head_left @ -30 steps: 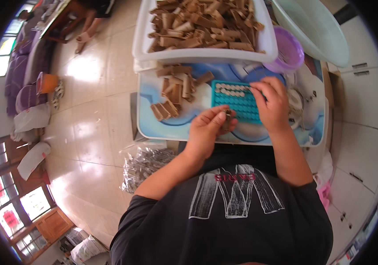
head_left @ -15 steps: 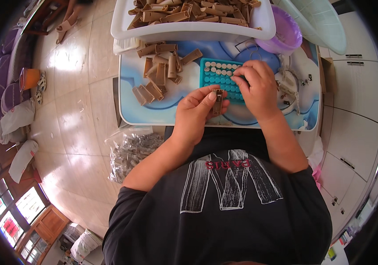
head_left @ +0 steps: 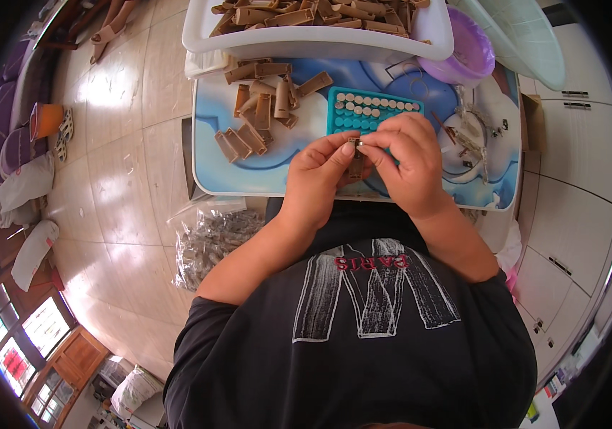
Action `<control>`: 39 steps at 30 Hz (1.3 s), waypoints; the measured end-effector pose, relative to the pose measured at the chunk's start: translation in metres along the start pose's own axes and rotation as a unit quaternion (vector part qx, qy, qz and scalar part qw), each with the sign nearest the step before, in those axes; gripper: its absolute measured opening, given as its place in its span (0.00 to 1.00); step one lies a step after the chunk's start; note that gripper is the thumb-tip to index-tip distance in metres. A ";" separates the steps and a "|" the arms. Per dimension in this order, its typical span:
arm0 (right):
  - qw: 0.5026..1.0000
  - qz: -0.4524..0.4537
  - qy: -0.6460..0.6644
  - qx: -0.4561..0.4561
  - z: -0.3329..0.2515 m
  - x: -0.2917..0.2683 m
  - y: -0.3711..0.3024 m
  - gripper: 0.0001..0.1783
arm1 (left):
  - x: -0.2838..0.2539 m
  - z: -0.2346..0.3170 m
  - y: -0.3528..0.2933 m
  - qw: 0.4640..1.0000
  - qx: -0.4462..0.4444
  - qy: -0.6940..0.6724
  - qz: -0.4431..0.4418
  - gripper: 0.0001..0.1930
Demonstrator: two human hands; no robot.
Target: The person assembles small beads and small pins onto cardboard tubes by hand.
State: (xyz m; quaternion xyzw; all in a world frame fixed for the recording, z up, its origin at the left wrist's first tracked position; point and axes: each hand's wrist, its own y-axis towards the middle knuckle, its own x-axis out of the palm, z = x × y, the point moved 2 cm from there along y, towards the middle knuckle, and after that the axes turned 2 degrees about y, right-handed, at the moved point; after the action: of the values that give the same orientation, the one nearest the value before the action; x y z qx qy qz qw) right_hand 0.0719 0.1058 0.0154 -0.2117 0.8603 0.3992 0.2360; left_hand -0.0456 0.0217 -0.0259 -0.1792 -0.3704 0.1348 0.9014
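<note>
My left hand (head_left: 318, 169) is closed around a small brown plastic casing (head_left: 355, 169), held upright just over the table's near edge. Against the casing's top end, my right hand (head_left: 414, 159) pinches a small pale piece (head_left: 360, 144) between thumb and forefinger; its exact shape is hard to see. Right behind both hands lies a teal tray (head_left: 331, 120) with rows of round pockets. Small whitish discs (head_left: 368, 101) sit in its far rows, while my hands cover its near part. To the left, several loose brown casings (head_left: 263, 107) lie in a heap.
A white bin (head_left: 320, 48) full of brown casings stands at the table's far side, beside a purple basin (head_left: 470, 46). Wires and small metal parts (head_left: 472, 132) lie on the right. A clear bag of parts (head_left: 213, 243) rests below the table's left front.
My right hand has come from the tray toward me and now meets the casing with a small pale piece. My left hand still holds the casing in nearly the same place.
</note>
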 end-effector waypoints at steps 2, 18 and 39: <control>1.000 -0.013 -0.005 0.002 -0.002 0.002 -0.001 0.08 | -0.001 0.000 0.000 1.000 0.001 0.012 0.005 0.15; 0.998 -0.008 -0.063 0.011 0.019 -0.007 0.000 0.12 | 0.003 0.002 -0.002 1.000 -0.003 -0.001 0.019 0.15; 0.999 -0.040 -0.013 0.008 0.002 -0.003 -0.002 0.08 | 0.002 0.001 -0.002 1.000 0.004 0.017 0.012 0.15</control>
State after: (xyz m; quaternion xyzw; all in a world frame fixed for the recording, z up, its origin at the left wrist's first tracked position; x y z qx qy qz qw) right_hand 0.0760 0.1065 0.0153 -0.2382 0.8514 0.3851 0.2647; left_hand -0.0446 0.0210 -0.0227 -0.1824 -0.3520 0.1441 0.9067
